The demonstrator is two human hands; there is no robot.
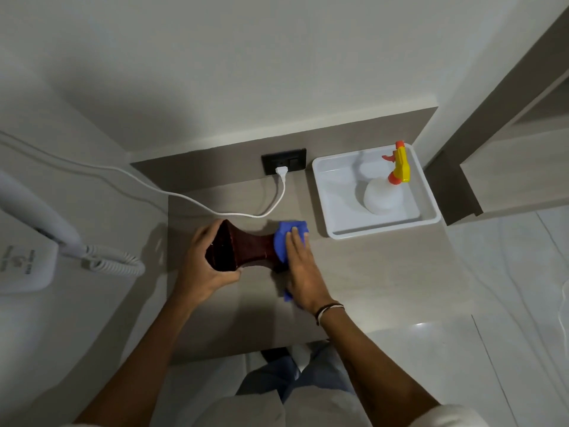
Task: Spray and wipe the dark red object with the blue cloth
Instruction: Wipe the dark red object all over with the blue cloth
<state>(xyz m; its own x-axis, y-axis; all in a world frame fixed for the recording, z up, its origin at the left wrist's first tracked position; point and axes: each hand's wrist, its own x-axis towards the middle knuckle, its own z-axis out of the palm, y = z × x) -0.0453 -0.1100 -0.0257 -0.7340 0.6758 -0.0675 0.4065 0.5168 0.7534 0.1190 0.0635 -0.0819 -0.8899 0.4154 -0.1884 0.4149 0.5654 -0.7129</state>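
A dark red, hourglass-shaped object [246,249] lies tipped on its side on the wooden tabletop [369,272]. My left hand [200,263] grips its wide left end. My right hand [303,272] presses a blue cloth [283,241] around the object's right end; a corner of the cloth shows below the palm. A white spray bottle [383,197] with a yellow and orange trigger head stands in the white tray [332,192] at the back right, apart from both hands.
A white cable [191,200] runs from the left across the table to a black wall socket [283,161]. A white telephone with a coiled cord [114,261] sits at the left. Pale tiled floor lies to the right of the table.
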